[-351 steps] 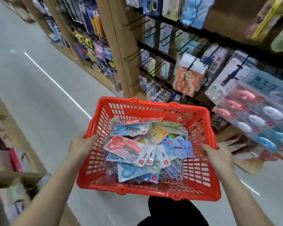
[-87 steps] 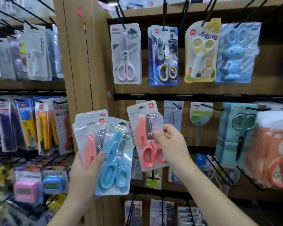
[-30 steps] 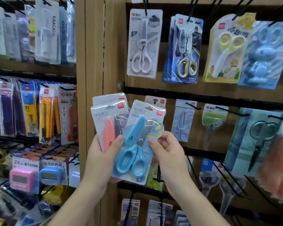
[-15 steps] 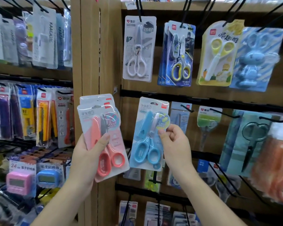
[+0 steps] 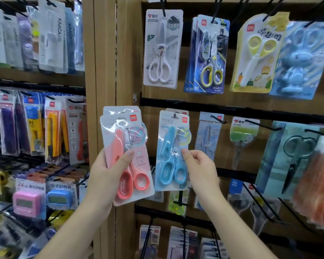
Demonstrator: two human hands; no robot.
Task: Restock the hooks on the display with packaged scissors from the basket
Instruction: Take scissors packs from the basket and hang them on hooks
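Hands apart: our left hand (image 5: 108,176) is clamped on a stack of pink scissor packs (image 5: 127,156), while our right hand (image 5: 200,165) pinches the right edge of the blue scissor pack (image 5: 173,152) hanging on its hook (image 5: 174,115) just above the fingers.

Two clear-fronted packs of pink plastic-handled scissors (image 5: 128,157) show. One matching pack of blue plastic-handled scissors (image 5: 173,152) shows. Four different carded scissors packs (image 5: 209,55) fill the top row.
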